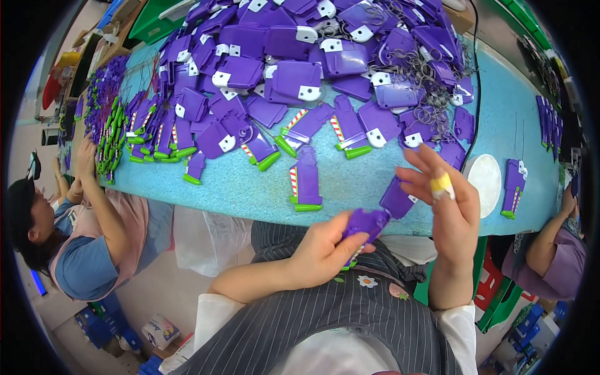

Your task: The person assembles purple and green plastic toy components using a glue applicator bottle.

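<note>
My left hand (331, 247) grips a purple plastic part (370, 224) with a red-and-white striped strip and a green end, held just off the table's near edge. To its right my right hand (451, 199) is raised, fingers bent and apart, yellow tape round one finger. No object shows in it. Just beside its fingertips is a flat purple piece (397, 199) with a white corner, close to the held part. On the tabletop ahead stands out a similar purple part (306, 180) with a striped strip and green foot.
A large heap of purple and white pieces (294, 81) covers the far side of the blue table (244, 187). Metal wire springs (431, 115) lie tangled at its right. A white round disc (483, 186) sits near a black cable (478, 94). Co-workers sit left (94, 244) and right (550, 256).
</note>
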{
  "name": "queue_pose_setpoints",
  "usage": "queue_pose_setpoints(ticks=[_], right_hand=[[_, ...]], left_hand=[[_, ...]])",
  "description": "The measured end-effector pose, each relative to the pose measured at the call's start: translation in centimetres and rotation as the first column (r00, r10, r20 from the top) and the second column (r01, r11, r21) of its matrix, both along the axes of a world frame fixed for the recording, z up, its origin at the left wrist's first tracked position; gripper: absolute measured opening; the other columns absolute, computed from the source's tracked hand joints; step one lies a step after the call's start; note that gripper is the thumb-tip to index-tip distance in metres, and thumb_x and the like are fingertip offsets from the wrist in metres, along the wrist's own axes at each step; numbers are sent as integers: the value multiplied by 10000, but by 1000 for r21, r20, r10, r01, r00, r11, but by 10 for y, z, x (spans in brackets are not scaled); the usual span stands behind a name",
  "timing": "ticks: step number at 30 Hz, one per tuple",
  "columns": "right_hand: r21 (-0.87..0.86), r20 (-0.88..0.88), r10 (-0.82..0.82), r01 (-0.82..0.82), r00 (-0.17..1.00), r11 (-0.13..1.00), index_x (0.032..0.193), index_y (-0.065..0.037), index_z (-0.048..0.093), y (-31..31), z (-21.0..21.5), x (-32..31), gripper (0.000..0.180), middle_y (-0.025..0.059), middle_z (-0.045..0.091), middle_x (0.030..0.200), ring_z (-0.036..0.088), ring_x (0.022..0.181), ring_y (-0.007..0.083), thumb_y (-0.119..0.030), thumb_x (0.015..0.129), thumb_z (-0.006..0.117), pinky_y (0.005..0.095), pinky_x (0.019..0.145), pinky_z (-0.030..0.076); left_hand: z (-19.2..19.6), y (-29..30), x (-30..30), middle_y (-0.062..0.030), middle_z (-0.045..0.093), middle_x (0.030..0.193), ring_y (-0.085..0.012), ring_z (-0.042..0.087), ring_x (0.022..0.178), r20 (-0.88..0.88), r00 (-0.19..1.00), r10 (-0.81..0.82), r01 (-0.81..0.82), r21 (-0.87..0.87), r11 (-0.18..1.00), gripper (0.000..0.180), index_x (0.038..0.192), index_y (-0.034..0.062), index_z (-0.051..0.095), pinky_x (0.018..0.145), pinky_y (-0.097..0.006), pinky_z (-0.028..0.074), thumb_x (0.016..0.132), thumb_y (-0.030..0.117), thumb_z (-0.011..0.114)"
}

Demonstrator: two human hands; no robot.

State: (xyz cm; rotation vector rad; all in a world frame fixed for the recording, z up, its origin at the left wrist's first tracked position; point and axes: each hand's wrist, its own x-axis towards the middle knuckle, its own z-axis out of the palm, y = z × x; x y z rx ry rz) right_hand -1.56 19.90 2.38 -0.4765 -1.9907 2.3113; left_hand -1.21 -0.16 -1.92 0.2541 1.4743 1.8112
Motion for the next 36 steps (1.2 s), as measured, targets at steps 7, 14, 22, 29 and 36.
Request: queue_pose_setpoints(ticks=[7,14,22,29,36], right_hand=[[499,-244,133,7,961,867,1048,44,627,-15,9,5,268,106,615,793,550,616,131,24,783,593,239,535,428],[809,-342,214,171,915,562,918,20,646,-25,-2,34,256,58,503,589,466,454,166,26,668,703,279,406,353],[827,-401,236,239,885,509,917,15,633,-28,-12,27,303,42,456,549,452,434,179,7,625,714,304,391,334],[873,-283,279,126,918,471,898,17,615,-23,-8,25,265,71,499,609,497,464,209,-13,649,700,323,417,372],[905,-210,399,23,893,425,871,26,592,-16,-2,24,238,94,556,670,542,503,228,-20,656,681,318,449,424]], left_hand=[[-5,7,0,-96,645,939,-139,639,835,18,1000,19,-18,-1,1000,198,1100,-17,502,710,-260,502,936,94,487],[16,14,-3,-108,554,1163,-157,596,968,166,962,217,-258,291,921,309,1243,-25,417,862,-282,492,953,77,442],[5,15,11,-87,654,975,-116,626,830,-218,935,279,-258,123,958,265,1162,-52,510,720,-229,491,913,40,514],[3,15,3,-104,677,849,-120,640,691,-619,768,163,-288,-106,952,265,1109,-62,545,612,-241,497,873,54,580],[-1,12,4,-65,674,830,-52,587,665,-251,946,203,-204,21,979,246,1118,-48,550,583,-220,479,894,55,550]])
